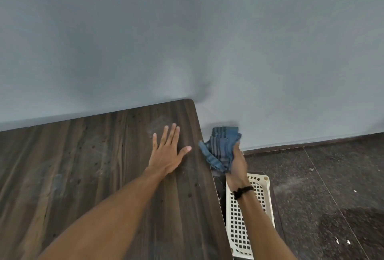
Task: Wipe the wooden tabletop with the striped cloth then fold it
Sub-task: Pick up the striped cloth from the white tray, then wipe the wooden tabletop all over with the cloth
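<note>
Both bare forearms reach forward from the bottom edge, the right one wearing a dark band [242, 191] at the wrist. On the wooden tabletop [83, 166] the left hand [167, 153] lies flat, palm down, fingers spread and thumb splayed toward the table's right edge, near the far right corner. Just past that edge, off the table, the right hand [236, 162] is closed around the striped cloth [221, 148], gripping it in a bunch held in the air in front of the grey wall [187, 31]. Blue with darker stripes, the cloth is crumpled, its folds sticking up above the fist and a loose corner hanging down toward the table edge. Below the right wrist a cream perforated basket [239, 218] sits beside the table, on the dark speckled floor [332, 187]
</note>
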